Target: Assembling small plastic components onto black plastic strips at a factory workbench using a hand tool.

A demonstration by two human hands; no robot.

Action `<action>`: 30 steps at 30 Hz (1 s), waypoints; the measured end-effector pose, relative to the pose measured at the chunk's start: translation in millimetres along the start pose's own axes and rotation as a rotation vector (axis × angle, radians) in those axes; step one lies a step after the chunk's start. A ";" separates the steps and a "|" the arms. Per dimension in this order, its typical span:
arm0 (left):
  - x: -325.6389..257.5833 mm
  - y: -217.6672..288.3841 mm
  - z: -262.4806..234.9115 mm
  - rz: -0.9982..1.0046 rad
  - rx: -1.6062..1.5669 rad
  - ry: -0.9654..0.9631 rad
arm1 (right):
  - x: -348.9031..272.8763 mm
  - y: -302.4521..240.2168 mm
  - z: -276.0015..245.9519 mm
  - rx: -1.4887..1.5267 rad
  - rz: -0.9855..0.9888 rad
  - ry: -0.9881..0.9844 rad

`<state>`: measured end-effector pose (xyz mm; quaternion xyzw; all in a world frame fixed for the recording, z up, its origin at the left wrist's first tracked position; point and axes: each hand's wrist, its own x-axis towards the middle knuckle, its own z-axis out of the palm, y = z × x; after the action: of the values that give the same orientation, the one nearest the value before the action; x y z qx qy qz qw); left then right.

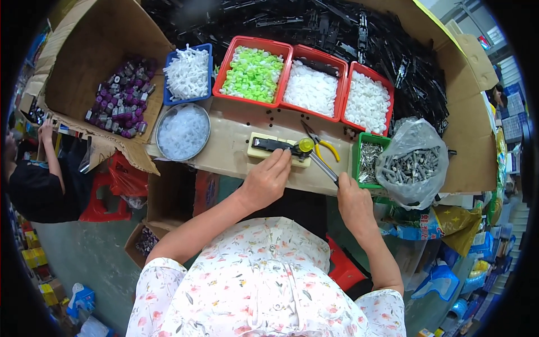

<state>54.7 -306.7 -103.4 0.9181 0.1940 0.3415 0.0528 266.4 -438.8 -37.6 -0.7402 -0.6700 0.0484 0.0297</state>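
A black plastic part [268, 144] lies in a cream-coloured block [255, 153] on the workbench. My left hand [268, 177] is closed, its fingertips pressing the part's right end down into the block. In my right hand [355, 203] is the dark grip of a small hammer [320, 162]. Its round yellow head [305, 145] rests at or just above the right end of the block, close to my left fingertips; whether it touches the part I cannot tell. Pliers with yellow handles [328, 149] lie on the bench just beyond the hammer's shaft.
Red trays hold green pieces [251, 72] and white pieces [310, 89]. Nearby are a blue tray [211, 62], a round metal dish [159, 147], a green tray of metal pins [369, 159] and a plastic bag of grey parts [412, 164]. Cardboard boxes [84, 62] flank the bench; another person [42, 185] sits left.
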 end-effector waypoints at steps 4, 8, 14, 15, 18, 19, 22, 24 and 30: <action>-3.9 -1.8 7.3 0.003 0.026 0.008 | 9.1 -4.1 -22.8 0.068 -0.059 0.063; -4.4 -2.6 10.0 0.048 0.080 0.021 | 19.5 -23.3 -35.2 0.275 -0.144 0.324; -9.6 0.5 12.9 0.042 0.098 0.008 | 40.2 -22.3 -41.8 0.115 -0.180 0.089; -6.4 0.3 10.6 0.029 0.098 0.011 | 41.9 -26.4 -48.2 0.199 -0.207 0.215; -2.2 0.1 9.7 0.023 0.091 0.027 | 40.3 -28.2 -26.1 0.110 -0.182 0.111; -4.0 -0.2 10.1 0.011 0.046 -0.004 | 41.7 -27.0 -14.9 -0.032 -0.197 -0.033; -6.8 -1.7 11.5 0.021 0.039 0.037 | 47.4 -29.1 -34.0 0.071 -0.233 0.002; -1.4 -3.9 8.0 0.088 0.108 0.100 | 46.5 -35.8 -51.8 0.182 -0.226 0.147; -9.7 -0.3 7.2 0.017 0.035 -0.002 | 43.3 -24.2 -29.5 0.050 -0.165 -0.023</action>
<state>52.5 -310.0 -114.8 0.9208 0.1921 0.3377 0.0338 249.9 -392.8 -7.0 -0.6809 -0.7276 0.0710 0.0441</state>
